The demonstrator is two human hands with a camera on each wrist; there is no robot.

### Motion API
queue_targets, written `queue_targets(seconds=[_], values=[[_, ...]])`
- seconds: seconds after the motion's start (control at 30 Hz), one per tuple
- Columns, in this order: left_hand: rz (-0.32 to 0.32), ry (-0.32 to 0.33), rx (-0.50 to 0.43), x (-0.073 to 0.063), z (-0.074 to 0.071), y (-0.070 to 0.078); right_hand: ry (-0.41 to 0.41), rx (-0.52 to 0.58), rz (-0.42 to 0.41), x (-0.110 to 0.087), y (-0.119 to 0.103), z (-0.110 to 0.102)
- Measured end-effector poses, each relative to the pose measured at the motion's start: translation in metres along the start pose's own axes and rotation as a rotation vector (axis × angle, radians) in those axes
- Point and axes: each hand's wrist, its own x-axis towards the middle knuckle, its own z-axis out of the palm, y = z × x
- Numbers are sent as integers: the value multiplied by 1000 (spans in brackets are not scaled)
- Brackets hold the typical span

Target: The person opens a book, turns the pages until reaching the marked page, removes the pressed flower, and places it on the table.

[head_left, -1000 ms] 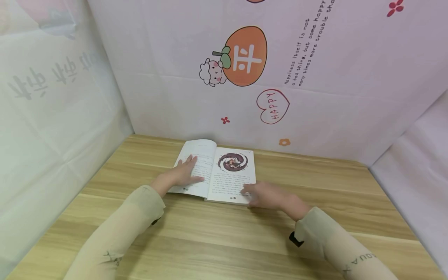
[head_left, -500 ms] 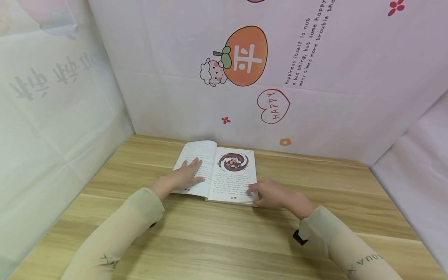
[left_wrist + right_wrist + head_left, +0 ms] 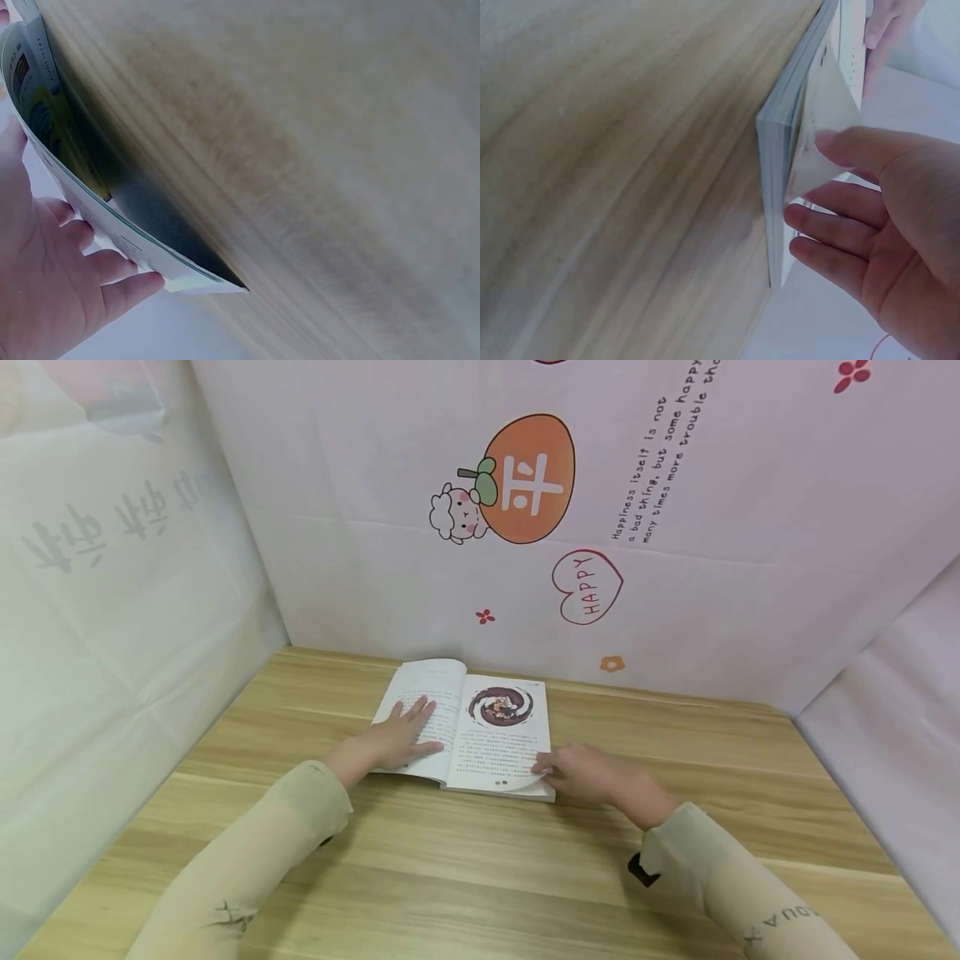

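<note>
An open book (image 3: 498,747) lies on the wooden table near the back wall, with a dark swirl picture on its right page. My left hand (image 3: 390,739) rests on the left page, fingers spread. In the left wrist view the left part of the book (image 3: 154,251) bows up at its outer edge, and a dark gap shows beneath it. At the lower right corner, my right hand (image 3: 588,777) pinches a page. The right wrist view shows that page (image 3: 817,154) lifted and curled off the thick stack below, the thumb on its near face and the other fingers partly behind it.
The wooden tabletop (image 3: 465,877) stretches in front of the book and to both sides. Behind it rises a white printed cloth wall (image 3: 390,577), with more cloth at the left (image 3: 112,635) and right. A dark band (image 3: 642,868) shows at the right cuff.
My right hand has moved slightly right at the page corner, and that corner now curls up from the book. My left hand has slid slightly right on the left page.
</note>
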Motion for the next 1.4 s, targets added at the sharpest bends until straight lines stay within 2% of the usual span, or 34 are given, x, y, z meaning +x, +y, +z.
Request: queue_targets(seconds=[0.37,0.47,0.63,0.9,1.03,1.17,1.3,1.4], values=[[-30,10,69,1,1,2,135,-23,56,5,8,13],[-29,14,79,1,1,2,173,-34,123,7,9,14],[-29,16,87,1,1,4,196,11,263,13,9,11],[-39,14,129,-2,0,6,264,138,279,23,2,11],[-39,11,122,-2,0,6,295,133,361,30,-6,12],[-39,7,100,-1,1,7,289,156,429,37,-15,9],[-42,6,94,-2,1,7,299,198,433,43,-22,9],[-43,6,97,-3,1,6,338,268,397,44,-24,10]])
